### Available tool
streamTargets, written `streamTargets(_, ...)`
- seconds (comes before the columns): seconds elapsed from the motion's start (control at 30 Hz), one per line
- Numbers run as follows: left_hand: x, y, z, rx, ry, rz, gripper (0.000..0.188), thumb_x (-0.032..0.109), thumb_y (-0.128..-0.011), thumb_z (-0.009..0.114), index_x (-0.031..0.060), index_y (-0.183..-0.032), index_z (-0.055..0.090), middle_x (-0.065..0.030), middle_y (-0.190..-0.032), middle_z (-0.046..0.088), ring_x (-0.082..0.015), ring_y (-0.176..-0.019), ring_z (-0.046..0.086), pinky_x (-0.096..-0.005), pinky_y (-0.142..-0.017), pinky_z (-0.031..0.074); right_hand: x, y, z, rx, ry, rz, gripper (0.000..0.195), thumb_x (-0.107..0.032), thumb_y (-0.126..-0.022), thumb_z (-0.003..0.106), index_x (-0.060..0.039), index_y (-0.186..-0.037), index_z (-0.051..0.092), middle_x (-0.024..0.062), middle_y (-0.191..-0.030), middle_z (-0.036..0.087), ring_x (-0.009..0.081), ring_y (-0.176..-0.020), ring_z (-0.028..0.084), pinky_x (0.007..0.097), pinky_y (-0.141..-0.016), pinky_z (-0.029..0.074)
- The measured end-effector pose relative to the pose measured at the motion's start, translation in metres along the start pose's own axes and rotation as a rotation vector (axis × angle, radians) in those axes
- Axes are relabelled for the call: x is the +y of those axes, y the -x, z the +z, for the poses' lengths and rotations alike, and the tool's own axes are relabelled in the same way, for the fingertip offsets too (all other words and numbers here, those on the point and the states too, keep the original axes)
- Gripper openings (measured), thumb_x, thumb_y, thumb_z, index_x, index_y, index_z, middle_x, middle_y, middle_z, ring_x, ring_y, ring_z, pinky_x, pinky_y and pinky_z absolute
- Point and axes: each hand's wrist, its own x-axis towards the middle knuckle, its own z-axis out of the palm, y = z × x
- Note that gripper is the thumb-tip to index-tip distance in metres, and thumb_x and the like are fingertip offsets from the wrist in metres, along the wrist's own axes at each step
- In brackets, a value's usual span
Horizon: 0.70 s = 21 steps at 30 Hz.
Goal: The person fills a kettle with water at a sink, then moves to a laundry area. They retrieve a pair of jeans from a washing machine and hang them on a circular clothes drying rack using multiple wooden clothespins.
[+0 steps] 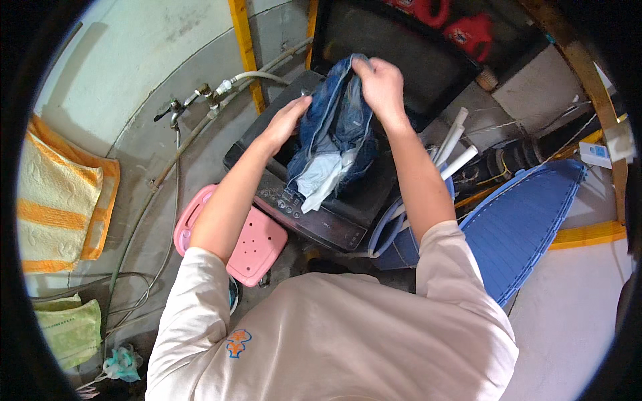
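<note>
Blue denim jeans (331, 125) hang bunched over the open top of a black top-loading washing machine (321, 220), with pale pocket lining (321, 175) showing at their lower end. My right hand (380, 82) grips the upper edge of the denim between thumb and fingers. At the left side of the cloth is my left hand (288, 120), its fingertips against or just behind the denim; whether it grips is hard to tell. The dark raised lid (391, 55) stands behind the machine. Much of the tub opening is hidden by the jeans.
A pink plastic stool (258, 245) stands left of the machine. On the left wall are a tap (174, 113), hoses and an orange-striped towel (55, 210). To the right are white pipes (459, 160) and a blue plastic folded tub or basket (521, 225). Red detergent bottles (469, 35) sit behind the lid.
</note>
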Motion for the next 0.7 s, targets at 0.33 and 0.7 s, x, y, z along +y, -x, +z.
streamTargets(0.33,-0.038,0.031,-0.003,0.464,-0.641,0.344,0.050,0.040,-0.095,0.067,-0.0009,-0.124,0.060,-0.0329,-0.113,0.069,-0.0457,-0.112,0.067,-0.0482,-0.097,0.053,-0.042,-0.105,-0.037,0.084,-0.162,0.001,0.044,-0.040,-0.091,0.072,0.0014,-0.105,0.077,0.0144,-0.094,0.077,0.0234,-0.089,0.070,0.0376,-0.085,0.051)
streamTargets(0.7,0.203,0.029,-0.127,0.513,-0.611,0.278,0.051,0.045,-0.097,0.061,-0.0026,-0.102,0.077,-0.0118,-0.088,0.074,-0.0216,-0.074,0.070,-0.0357,-0.064,0.054,-0.037,-0.101,-0.123,-0.411,0.560,-0.393,0.077,-0.050,-0.071,0.089,-0.0028,-0.128,0.070,0.0203,-0.125,0.071,0.0362,-0.111,0.069,0.0420,-0.100,0.053)
